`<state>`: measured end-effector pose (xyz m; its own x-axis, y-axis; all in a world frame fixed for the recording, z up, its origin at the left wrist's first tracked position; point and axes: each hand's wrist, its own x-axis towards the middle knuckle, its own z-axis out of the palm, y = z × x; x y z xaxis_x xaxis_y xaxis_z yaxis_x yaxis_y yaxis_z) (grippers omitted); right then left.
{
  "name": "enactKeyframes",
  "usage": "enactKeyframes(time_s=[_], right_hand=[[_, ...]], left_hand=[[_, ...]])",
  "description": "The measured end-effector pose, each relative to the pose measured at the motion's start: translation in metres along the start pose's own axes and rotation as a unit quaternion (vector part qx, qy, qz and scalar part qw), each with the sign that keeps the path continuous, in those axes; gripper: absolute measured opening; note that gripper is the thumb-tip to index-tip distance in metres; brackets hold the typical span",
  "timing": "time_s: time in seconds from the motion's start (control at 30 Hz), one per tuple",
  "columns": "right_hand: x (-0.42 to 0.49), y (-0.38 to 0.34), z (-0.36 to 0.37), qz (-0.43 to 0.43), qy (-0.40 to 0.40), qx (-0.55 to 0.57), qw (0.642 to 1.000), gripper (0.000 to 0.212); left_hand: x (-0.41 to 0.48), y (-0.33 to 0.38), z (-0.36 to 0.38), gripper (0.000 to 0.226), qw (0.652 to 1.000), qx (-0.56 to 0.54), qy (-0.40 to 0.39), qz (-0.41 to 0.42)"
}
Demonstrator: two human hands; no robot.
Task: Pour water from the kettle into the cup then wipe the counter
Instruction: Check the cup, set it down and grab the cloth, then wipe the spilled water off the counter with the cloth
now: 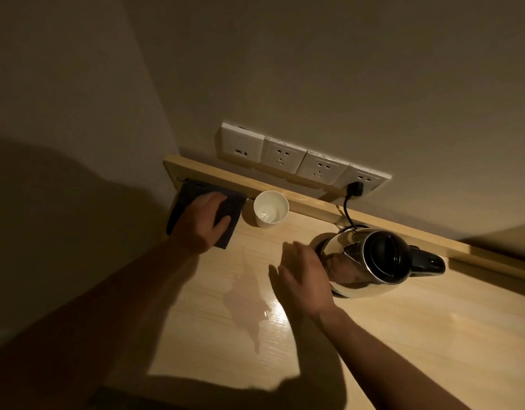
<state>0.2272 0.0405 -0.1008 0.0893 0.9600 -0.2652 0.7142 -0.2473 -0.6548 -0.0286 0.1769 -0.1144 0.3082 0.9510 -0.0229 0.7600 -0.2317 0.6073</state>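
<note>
A steel kettle (370,261) with a black lid and handle stands upright on its base at the right of the wooden counter (403,335). A white paper cup (270,211) holding water stands by the back ledge. A dark folded cloth (193,202) lies at the counter's far left corner, and my left hand (200,223) rests flat on top of it, fingers pressing it. My right hand (302,279) hovers open with fingers spread just left of the kettle, holding nothing. A water spill (246,303) spreads across the counter between my arms.
A row of white wall sockets (299,158) sits above the wooden back ledge (314,205). The kettle's black cord and plug (354,189) run into the rightmost socket. A wall closes the counter on the left.
</note>
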Motion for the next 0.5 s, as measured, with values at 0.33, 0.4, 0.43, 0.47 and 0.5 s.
enactKeyframes(time_s=[0.33, 0.4, 0.43, 0.47, 0.5], right_hand=[[-0.063, 0.069, 0.03, -0.056, -0.071, -0.27, 0.959, 0.118], [-0.066, 0.072, 0.036, -0.056, -0.093, -0.288, 0.952, 0.126], [-0.068, 0.074, 0.038, -0.056, -0.096, -0.294, 0.949, 0.128], [-0.069, 0.075, 0.041, -0.056, -0.092, -0.299, 0.948, 0.129], [-0.07, 0.076, 0.043, -0.056, -0.086, -0.303, 0.947, 0.13]], left_hand=[[-0.005, -0.043, 0.024, 0.068, 0.976, 0.203, -0.049, 0.065], [0.0, -0.051, 0.029, 0.067, 0.969, 0.233, -0.054, 0.064], [0.001, -0.056, 0.032, 0.069, 0.966, 0.243, -0.053, 0.069], [0.002, -0.06, 0.035, 0.07, 0.964, 0.25, -0.047, 0.075], [0.002, -0.063, 0.037, 0.071, 0.963, 0.254, -0.043, 0.079]])
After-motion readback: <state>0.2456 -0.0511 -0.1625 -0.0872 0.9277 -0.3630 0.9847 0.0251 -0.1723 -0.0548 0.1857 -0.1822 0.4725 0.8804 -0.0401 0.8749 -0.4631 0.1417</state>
